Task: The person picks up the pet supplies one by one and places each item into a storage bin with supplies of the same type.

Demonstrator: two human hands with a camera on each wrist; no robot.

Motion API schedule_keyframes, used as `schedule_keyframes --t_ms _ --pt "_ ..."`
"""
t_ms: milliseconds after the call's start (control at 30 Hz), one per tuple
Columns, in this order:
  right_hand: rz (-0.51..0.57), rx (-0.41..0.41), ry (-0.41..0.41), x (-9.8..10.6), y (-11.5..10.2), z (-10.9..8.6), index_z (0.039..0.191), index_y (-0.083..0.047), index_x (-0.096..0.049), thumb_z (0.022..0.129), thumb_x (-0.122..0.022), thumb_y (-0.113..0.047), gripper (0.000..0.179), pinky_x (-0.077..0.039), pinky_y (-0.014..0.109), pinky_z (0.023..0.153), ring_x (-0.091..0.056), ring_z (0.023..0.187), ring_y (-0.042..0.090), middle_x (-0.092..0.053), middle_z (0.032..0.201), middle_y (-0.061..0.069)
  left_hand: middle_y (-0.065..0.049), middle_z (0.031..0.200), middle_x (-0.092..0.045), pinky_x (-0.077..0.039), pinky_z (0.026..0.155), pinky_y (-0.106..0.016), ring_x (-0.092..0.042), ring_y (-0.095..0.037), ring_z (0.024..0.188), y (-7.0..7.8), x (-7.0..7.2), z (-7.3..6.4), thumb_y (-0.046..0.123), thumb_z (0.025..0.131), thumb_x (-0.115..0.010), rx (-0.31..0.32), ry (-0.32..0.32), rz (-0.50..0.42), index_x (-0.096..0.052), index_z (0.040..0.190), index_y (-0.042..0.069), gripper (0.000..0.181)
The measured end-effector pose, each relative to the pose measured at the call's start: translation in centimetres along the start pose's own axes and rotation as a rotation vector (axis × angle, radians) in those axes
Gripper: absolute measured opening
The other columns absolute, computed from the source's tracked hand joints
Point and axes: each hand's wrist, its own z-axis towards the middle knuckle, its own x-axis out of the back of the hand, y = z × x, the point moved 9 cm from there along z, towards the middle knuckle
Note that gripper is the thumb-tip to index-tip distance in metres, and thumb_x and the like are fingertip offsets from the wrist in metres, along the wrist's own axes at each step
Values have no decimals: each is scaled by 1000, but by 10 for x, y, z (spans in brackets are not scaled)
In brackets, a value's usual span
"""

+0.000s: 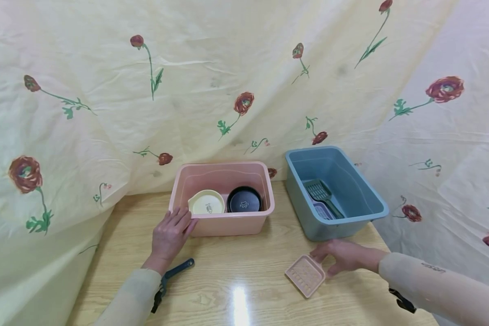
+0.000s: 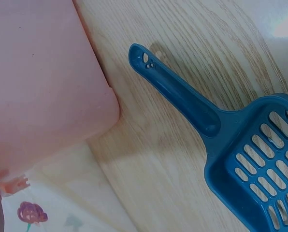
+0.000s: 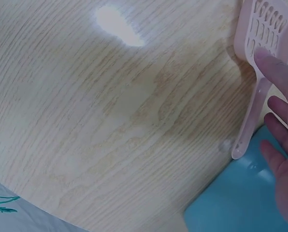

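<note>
My left hand (image 1: 171, 235) is at the near left corner of a pink plastic bin (image 1: 232, 226), fingers over its rim. Inside that bin sit a cream bowl (image 1: 212, 204) with a spout and a black bowl (image 1: 243, 197). Below my left wrist a blue slotted litter scoop (image 2: 182, 96) lies on the table. My right hand (image 1: 342, 256) reaches over a pink slotted litter scoop (image 1: 305, 276), with the fingers spread around its neck. In the right wrist view the thumb (image 3: 274, 70) overlaps the scoop where head meets handle.
A blue-grey bin (image 1: 318, 226) stands at the right, just beyond my right hand. It holds a dark green litter scoop (image 1: 319, 191) and a lavender one (image 1: 323, 210). A floral cloth (image 1: 212, 81) hangs behind the wooden table (image 1: 212, 290).
</note>
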Motion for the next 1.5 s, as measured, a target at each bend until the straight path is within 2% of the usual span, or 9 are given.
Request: schedule_keyframes --t_ms 200,433,633,733,867,1067,1167,1300,1500 --pt "-39 43 21 -1 -3 0 121 -9 -78 68 -95 -16 56 -62 44 96 -73 114 29 -80 116 3 -20 106 -80 -62 77 -66 -78 -46 94 0 1 1 40 110 -60 1 8 -1 -80 99 2 44" --pt "-48 13 5 -5 2 1 122 -12 -79 67 -97 -13 58 -62 43 94 -73 112 24 -80 114 -2 -20 107 -80 -63 79 -64 -78 -45 95 2 2 2 40 109 -61 1 3 -9 -79 100 2 43" --pt "-30 140 96 -7 0 3 118 -18 -80 61 -92 1 61 -62 33 82 -72 99 13 -79 108 -5 -19 107 -80 -63 78 -63 -79 -44 95 2 2 3 42 112 -55 -9 0 5 -78 99 2 48" --pt "-58 185 122 -11 -2 4 116 -18 -79 60 -89 4 60 -63 35 84 -73 98 13 -78 102 -10 -19 106 -80 -63 77 -64 -79 -44 94 3 2 3 42 113 -53 -21 6 8 -78 99 1 49" --pt "-105 154 96 -16 -3 9 116 -14 -79 64 -87 3 55 -64 39 88 -77 105 21 -78 101 -12 -20 105 -80 -63 77 -64 -79 -44 93 3 2 3 40 112 -57 -24 7 11 -78 100 1 45" --pt "-139 97 36 -18 -2 15 94 -21 -78 69 -88 0 34 -64 37 87 -77 111 28 -80 115 -6 -20 105 -80 -63 77 -64 -79 -45 93 0 2 3 39 111 -58 -22 8 13 -78 100 1 45" --pt "-172 78 15 -19 1 17 102 -20 -81 71 -89 -4 36 -64 37 84 -76 110 27 -80 118 -3 -20 106 -80 -63 78 -64 -79 -45 93 -1 2 2 39 111 -58 -21 8 11 -79 100 1 45" --pt "-207 42 -11 -22 5 17 122 -17 -80 74 -91 -9 51 -63 38 81 -76 107 25 -80 117 4 -19 106 -81 -63 78 -63 -79 -44 93 -1 1 2 37 109 -62 -27 -1 13 -79 99 1 41" --pt "-203 84 32 -19 2 18 115 -18 -82 75 -88 -6 43 -63 35 74 -77 100 22 -81 110 5 -18 106 -81 -64 79 -62 -79 -42 94 1 1 3 38 111 -59 -34 -2 29 -79 101 2 43"
